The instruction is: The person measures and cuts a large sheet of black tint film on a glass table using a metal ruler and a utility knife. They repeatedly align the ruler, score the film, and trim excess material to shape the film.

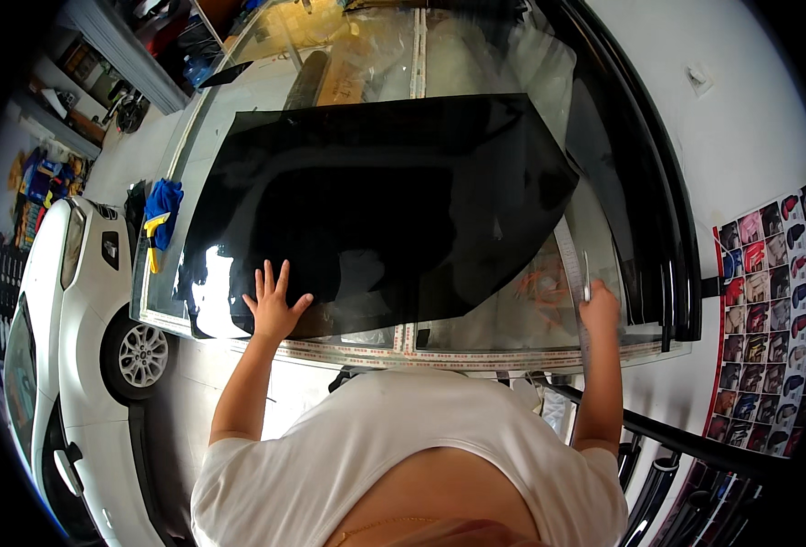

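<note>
A large black sheet of window film [357, 201], cut with angled corners, lies across a glass-topped table [357, 350]. My left hand [275, 305] rests flat on the film's near left part with its fingers spread. Beyond the film's right edge, my right hand [600, 308] is closed around a slim silvery tool [587, 266] that points away from me. The tool's kind is not clear. Beside and partly under that hand runs a long clear ruler [567, 251], laid on the glass.
A blue cloth [163, 202] and a yellow-handled scraper [154, 239] lie at the table's left edge. Long black film rolls [672, 182] flank the right side. A white car [93, 365] stands at the left. Sample pictures [768, 319] hang on the right wall.
</note>
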